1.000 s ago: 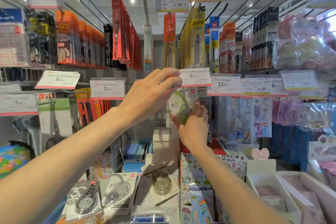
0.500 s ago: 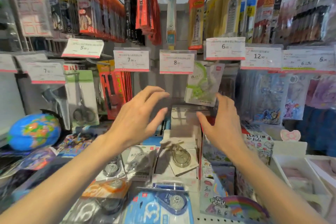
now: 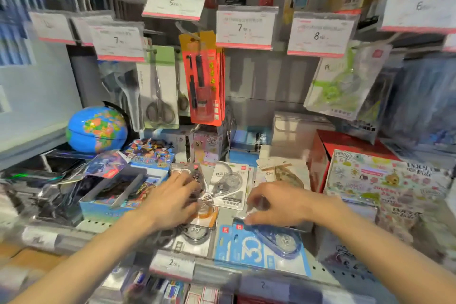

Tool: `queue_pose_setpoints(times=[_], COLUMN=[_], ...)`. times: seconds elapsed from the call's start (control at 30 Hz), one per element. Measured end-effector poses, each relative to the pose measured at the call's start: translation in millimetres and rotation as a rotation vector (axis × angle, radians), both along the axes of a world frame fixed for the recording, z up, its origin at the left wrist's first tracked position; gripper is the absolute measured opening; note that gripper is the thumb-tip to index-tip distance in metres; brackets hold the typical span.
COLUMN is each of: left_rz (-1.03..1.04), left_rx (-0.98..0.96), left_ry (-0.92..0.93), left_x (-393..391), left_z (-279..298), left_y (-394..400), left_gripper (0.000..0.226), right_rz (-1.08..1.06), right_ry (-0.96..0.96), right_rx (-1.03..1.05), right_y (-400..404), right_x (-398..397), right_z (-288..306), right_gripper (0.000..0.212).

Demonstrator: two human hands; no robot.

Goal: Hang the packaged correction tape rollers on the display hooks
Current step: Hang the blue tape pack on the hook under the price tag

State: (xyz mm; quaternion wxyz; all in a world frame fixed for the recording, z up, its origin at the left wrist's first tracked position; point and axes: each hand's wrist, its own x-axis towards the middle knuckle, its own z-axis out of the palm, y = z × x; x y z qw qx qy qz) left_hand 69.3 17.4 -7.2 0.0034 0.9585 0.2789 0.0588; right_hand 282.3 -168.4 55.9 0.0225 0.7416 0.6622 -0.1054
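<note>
On the far right, 1 green pack (image 3: 343,86) already hangs on a display hook under the tag marked 8 (image 3: 320,34); it looks like a correction tape roller in its package, though the blur makes this not sure. This part of the task seems done. The larger part is left, I judge: several packaged rollers lie loose on the shelf (image 3: 98,223) in the near middle. There is a white pack (image 3: 230,185), an orange one (image 3: 206,212) half covered, a grey one (image 3: 195,234) nearer, and 2 blue packs (image 3: 261,247) at the near right of the pile. The hook under the tag marked 7 (image 3: 245,27) shows no product on it.

The left hand (image 3: 172,201) lies flat on the pile, palm down, fingers spread and only a little bent. Its fingertips rest on a dark clear pack (image 3: 190,175) just left of the white pack. I cannot tell if it grips the pack or only presses on it.

The right hand (image 3: 276,205) is curled, thumb and fingers close together, at the near edge of the white pack and just above the blue packs. It seems to pinch a clear pack edge, but the blur hides which one, so I cannot tell what it holds.
</note>
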Motion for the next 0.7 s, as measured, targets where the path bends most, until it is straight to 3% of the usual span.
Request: queue_pose_setpoints(times=[0.07, 0.23, 0.53, 0.63, 0.7], left_rz=[-0.01, -0.042, -0.075, -0.093, -0.08], left_rx=[0.012, 0.035, 0.072, -0.039, -0.263], left_ry=[-0.019, -0.06, -0.143, -0.27, -0.4], left_x=[-0.4, -0.1, 6.3, 18.6, 30.0], left_z=[-4.7, -6.6, 2.9, 18.8, 35.5], left_y=[1.8, 2.8, -6.6, -20.5, -30.4], left_gripper=[0.054, 0.051, 0.045, 0.035, 0.022], right_rz=[0.011, 0.023, -0.01, -0.042, -0.06], right_ry=[0.005, -0.017, 0.054, 0.129, 0.154], right_rx=[-0.069, 0.01, 0.211, 0.342, 0.485], right_y=[0.4, -2.1, -9.6, -13.8, -17.9], right_x=[-2.8, 9.3, 29.6, 36.0, 36.9], right_z=[-5.4, -10.7, 9.7, 22.6, 27.3], right_gripper=[0.057, 0.027, 0.036, 0.026, 0.024])
